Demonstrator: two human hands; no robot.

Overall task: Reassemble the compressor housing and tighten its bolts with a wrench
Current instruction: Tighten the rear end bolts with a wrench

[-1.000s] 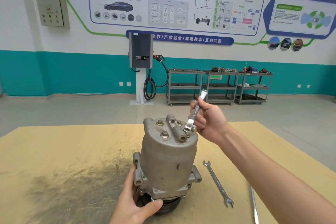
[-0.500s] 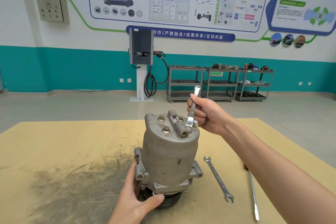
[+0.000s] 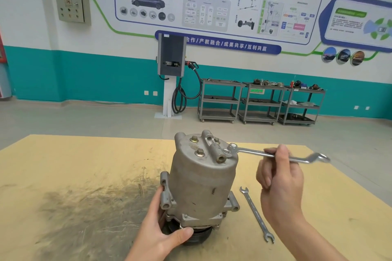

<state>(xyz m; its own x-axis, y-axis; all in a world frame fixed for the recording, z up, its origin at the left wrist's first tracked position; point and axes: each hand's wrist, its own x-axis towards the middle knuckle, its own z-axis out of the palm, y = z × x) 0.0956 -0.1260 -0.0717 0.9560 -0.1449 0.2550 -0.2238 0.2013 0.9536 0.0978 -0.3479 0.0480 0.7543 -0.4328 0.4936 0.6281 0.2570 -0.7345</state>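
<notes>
On the left part of the tan board tabletop (image 3: 63,165), a dark, smeary grease stain (image 3: 91,203) spreads across the scuffed surface. Just right of it the left hand (image 3: 161,237) cups the black round pulley end (image 3: 197,236) at the base of the upright compressor, thumb curled across its front. Above stands the dull grey cast-metal compressor housing (image 3: 201,180), a rough cylinder with lugs at the bottom; three brass-coloured bolts (image 3: 199,152) show on its domed top beside a raised port block. At the top's right edge sits the ring end of a shiny steel offset wrench (image 3: 273,154), its shaft running level to the right. The right hand (image 3: 277,178) pinches that shaft with its fingertips, the palm loosely open beneath. Below it a second, open-ended steel spanner (image 3: 256,214) lies flat on the board, apart from the compressor. Three grey metal carts (image 3: 258,101) stand by the far teal wall.
</notes>
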